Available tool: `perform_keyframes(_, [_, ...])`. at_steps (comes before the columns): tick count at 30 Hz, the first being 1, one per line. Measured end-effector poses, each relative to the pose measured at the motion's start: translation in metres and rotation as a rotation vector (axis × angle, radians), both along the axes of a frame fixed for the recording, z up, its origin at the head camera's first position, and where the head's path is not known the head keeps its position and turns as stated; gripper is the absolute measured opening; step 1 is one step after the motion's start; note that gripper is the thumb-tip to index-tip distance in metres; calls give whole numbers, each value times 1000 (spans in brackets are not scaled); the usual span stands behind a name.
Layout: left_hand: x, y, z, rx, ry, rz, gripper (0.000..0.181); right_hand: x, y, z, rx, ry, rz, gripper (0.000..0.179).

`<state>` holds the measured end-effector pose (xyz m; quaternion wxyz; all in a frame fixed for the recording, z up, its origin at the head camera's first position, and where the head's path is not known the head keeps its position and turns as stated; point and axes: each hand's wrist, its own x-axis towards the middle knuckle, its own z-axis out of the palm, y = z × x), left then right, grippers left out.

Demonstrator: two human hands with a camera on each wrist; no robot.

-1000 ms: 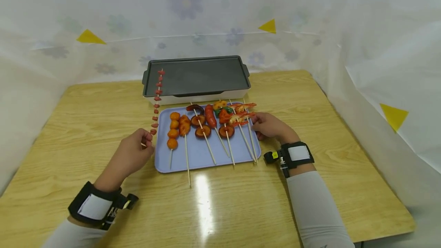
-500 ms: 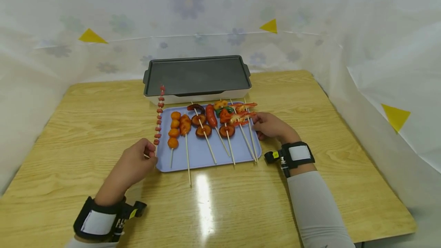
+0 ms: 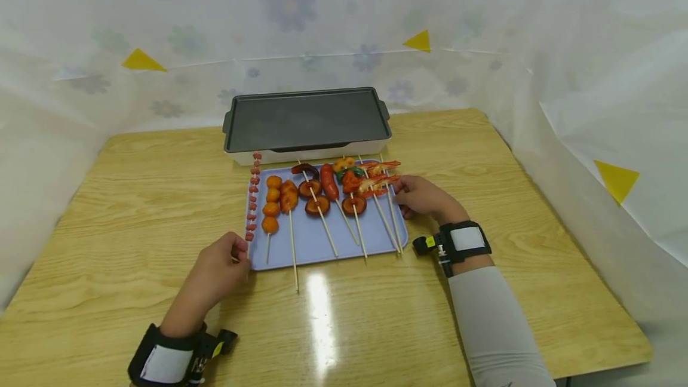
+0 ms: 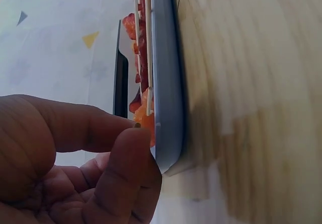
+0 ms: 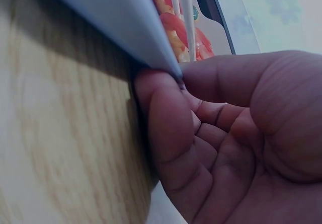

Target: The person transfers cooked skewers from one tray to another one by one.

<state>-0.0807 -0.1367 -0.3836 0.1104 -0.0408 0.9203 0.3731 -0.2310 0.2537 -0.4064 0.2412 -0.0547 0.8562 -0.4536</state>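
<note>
My left hand [image 3: 221, 264] pinches the lower end of a skewer of small red meat pieces [image 3: 252, 199], which lies along the left rim of the light-blue tray [image 3: 307, 248]. In the left wrist view, thumb and forefinger meet on the stick's tip beside the tray wall [image 4: 168, 83]. At the opposite side, my right hand [image 3: 421, 196] grips the tray's right rim, thumb on top and fingers beneath, as the right wrist view shows. Orange ball skewer [image 3: 270, 208], chicken-like skewer [image 3: 288, 196], mushroom skewer [image 3: 317, 205], sausage skewer [image 3: 329, 183] and shrimp skewers [image 3: 376, 183] lie on the tray.
A dark rectangular griddle [image 3: 309, 118] with a white base stands just behind the tray. Both rest on a wooden table [image 3: 494, 208]. A pale flowered curtain [image 3: 344, 22] with yellow triangles hangs round the back and sides.
My left hand has drawn the meat skewer back toward me and slightly right, from over the griddle down to the tray's left edge. The right hand stays on the rim.
</note>
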Motion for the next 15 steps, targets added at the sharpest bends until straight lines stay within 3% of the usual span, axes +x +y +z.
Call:
perform_keyframes(7, [3,0,-5,-14,29,-4,20,0,0,0,2,1,0,18])
perform_keyframes(15, [3,1,-6,-27,-5,17,22,-1,0,-2,5,2,-5,17])
